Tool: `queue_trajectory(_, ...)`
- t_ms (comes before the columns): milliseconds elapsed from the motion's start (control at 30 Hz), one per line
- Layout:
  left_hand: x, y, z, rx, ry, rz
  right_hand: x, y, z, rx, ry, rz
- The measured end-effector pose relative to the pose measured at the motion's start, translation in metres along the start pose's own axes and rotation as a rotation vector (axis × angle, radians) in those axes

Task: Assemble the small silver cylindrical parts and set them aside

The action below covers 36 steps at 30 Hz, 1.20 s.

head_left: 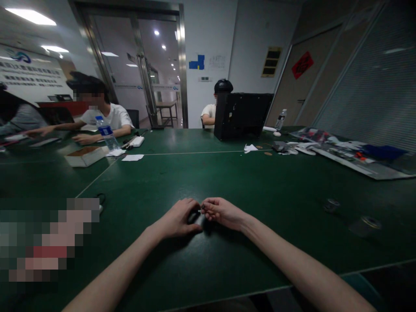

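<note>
My right hand [224, 213] is closed in a pinch over the green table [156, 264]. Between its thumb and fingertips sits a small dark piece [203, 207], too small to name. Right beside it, my left hand [181, 218] rests on the tabletop with the fingers curved and the thumb held apart from them. A dark patch lies in the gap of that hand; whether it is a thing or shadow I cannot tell. The fingertips of both hands almost meet.
Two small cylindrical containers [365, 226] stand at the right. Farther back are a black case [243, 115], a shallow box [85, 157], a water bottle [106, 133], and a cluttered board [364, 167]. Other people sit at the far side and left; a pixelated area covers the near left.
</note>
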State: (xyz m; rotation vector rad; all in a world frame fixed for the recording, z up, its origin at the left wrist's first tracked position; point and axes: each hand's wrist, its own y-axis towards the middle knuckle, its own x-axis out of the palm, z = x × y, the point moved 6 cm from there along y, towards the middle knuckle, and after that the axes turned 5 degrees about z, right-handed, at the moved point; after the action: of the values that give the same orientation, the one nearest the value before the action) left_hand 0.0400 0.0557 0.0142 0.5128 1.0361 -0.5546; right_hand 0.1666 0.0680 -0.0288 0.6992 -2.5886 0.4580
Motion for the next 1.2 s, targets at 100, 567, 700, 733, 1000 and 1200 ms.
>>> queue_trajectory(100,-0.0004,0.0000,-0.0001,0.001,0.001,0.001,-0.0003,0.0003,0.0002,-0.012,0.025,-0.020)
queue_trajectory(567,-0.0013,-0.0002,0.0003,-0.032,0.009,-0.019,-0.0012,0.0003,-0.0002,-0.044,0.008,-0.018)
queue_trajectory(700,-0.0023,0.0004,0.0028,-0.044,0.008,-0.044,0.0006,-0.0013,-0.0018,-0.051,-0.010,-0.029)
queue_trajectory(733,-0.0027,0.0005,0.0032,-0.049,0.008,-0.049,0.0009,-0.0016,-0.0020,-0.051,-0.014,-0.029)
queue_trajectory(1000,-0.0042,0.0005,0.0052,-0.050,0.019,-0.049,0.0026,-0.0025,-0.0017,-0.047,-0.054,-0.035)
queue_trajectory(1200,-0.0039,0.0001,0.0036,-0.049,0.011,-0.049,0.0030,-0.0032,-0.0019,-0.042,-0.099,-0.029)
